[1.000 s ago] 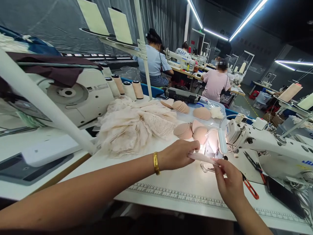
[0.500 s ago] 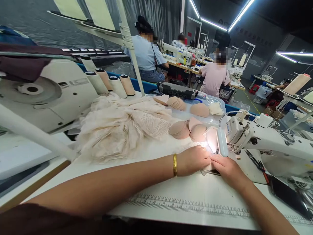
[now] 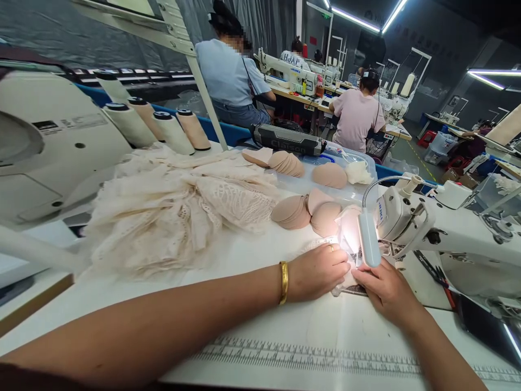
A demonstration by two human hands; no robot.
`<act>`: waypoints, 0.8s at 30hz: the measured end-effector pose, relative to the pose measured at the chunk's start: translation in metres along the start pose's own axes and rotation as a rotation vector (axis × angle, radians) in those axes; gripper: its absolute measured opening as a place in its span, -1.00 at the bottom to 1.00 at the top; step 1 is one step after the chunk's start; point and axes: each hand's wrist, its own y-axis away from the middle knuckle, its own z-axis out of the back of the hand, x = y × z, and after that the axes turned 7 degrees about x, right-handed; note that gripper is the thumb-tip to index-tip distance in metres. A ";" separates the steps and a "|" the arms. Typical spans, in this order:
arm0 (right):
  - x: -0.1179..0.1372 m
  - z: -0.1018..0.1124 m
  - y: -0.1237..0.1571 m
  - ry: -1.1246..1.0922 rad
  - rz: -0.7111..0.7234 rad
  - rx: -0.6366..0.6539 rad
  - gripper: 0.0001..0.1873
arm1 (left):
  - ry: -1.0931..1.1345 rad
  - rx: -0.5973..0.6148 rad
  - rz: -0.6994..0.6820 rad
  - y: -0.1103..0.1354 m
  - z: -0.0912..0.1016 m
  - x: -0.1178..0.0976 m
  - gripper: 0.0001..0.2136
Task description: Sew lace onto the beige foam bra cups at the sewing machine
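My left hand (image 3: 319,270), with a gold bangle at the wrist, is closed on light lace fabric (image 3: 348,231) at the sewing machine's needle area. On the other side of the needle, my right hand (image 3: 386,288) has its fingers bent and pressed on the same fabric; its fingertips are partly behind the lamp. The white sewing machine (image 3: 423,220) stands on the right, its small lamp (image 3: 368,239) shining on the fabric. Beige oval pads (image 3: 291,212) lie in stacks just behind my left hand. The needle itself is hidden in glare.
A heap of cream lace fabric (image 3: 183,212) covers the table's left. Behind it stand thread cones (image 3: 175,133). A clear plastic tray (image 3: 354,198) carries more pads. Scissors (image 3: 431,269) and a phone (image 3: 484,326) lie right. A printed ruler (image 3: 309,355) runs along the front edge. Co-workers (image 3: 232,81) sit beyond.
The view has shifted slightly, so the lace heap and cones sit further left. My hands have parted a little at the needle, and the right fingers have spread slightly on the fabric.
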 end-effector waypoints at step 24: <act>-0.001 -0.006 -0.001 0.049 -0.102 -0.042 -0.73 | 0.156 -0.004 -0.114 -0.020 -0.009 0.033 -0.85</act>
